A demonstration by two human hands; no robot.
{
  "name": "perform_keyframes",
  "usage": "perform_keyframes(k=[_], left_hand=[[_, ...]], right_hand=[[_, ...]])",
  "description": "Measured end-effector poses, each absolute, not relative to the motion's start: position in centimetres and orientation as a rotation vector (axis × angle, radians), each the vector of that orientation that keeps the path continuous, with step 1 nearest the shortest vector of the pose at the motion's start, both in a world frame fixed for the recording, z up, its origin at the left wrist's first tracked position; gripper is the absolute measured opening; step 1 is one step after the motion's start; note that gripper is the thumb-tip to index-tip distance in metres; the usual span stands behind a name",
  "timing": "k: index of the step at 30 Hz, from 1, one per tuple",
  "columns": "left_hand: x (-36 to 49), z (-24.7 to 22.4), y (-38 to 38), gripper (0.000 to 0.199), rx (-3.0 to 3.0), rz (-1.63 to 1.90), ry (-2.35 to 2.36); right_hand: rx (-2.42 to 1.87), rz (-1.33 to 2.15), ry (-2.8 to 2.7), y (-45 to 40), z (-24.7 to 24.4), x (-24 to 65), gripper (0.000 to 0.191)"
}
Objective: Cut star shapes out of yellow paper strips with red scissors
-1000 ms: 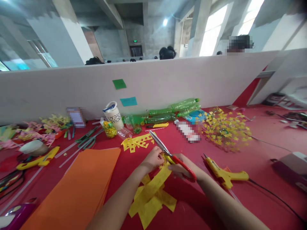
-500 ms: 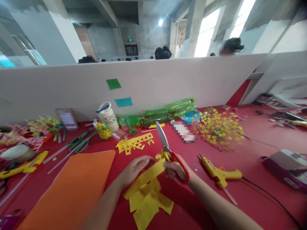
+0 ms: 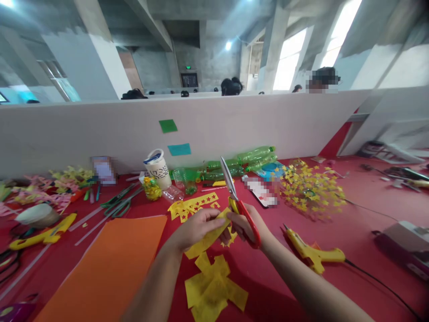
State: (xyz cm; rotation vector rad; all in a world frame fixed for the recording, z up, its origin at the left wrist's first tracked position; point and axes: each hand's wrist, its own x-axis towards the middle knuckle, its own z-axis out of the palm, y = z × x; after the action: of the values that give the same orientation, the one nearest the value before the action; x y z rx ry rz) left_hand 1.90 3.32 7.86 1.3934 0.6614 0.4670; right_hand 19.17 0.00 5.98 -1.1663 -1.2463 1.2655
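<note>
My left hand (image 3: 197,226) pinches a yellow strip (image 3: 206,239) between thumb and fingers, a little left of the middle. My right hand (image 3: 246,223) holds scissors (image 3: 254,230) with red and yellow handles, blades closed and pointing up and away; its fingertips also touch the strip's upper end. Small yellow stars (image 3: 229,237) lie on the table beneath the hands. Nearer to me is a loose pile of yellow pieces (image 3: 214,288). Beyond the hands lie yellow strips with star-shaped holes (image 3: 192,205).
Orange sheets (image 3: 107,264) lie at left, near a yellow glue gun (image 3: 47,235). Another glue gun (image 3: 315,252) with a cable is at right, below a yellow star bouquet (image 3: 308,190). Green bottles (image 3: 256,155) and a white cup (image 3: 159,170) stand or lie along the partition (image 3: 268,118).
My left hand has closed on the yellow strip, which is now lifted off the pile and apart from it. The view has shifted slightly, and the scissors remain in my right hand.
</note>
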Motion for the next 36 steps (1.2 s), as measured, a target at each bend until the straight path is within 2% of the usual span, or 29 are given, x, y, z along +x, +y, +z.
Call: perform_keyframes(k=[4,7,15,36], left_hand=[[1.7,9.3,3.4,0.026,1.398,0.612,0.799],[0.7,10.1,3.4,0.027,1.404,0.803,0.861],[-1.6,10.6,3.6,0.02,1.287,1.153,0.975],[-2.8,11.0,3.7,0.02,1.271,1.23,1.094]], right_hand=[[-1.154,1.218,-1.286,0.6,7.6,19.1,0.029],[-1.088,1.244,-1.463,0.6,8.3,19.8,0.037],[-1.161,1.254,-1.882,-0.6,8.2,19.9,0.042],[-1.257,1.325,-2.041,-1.3,8.9,19.5,0.046]])
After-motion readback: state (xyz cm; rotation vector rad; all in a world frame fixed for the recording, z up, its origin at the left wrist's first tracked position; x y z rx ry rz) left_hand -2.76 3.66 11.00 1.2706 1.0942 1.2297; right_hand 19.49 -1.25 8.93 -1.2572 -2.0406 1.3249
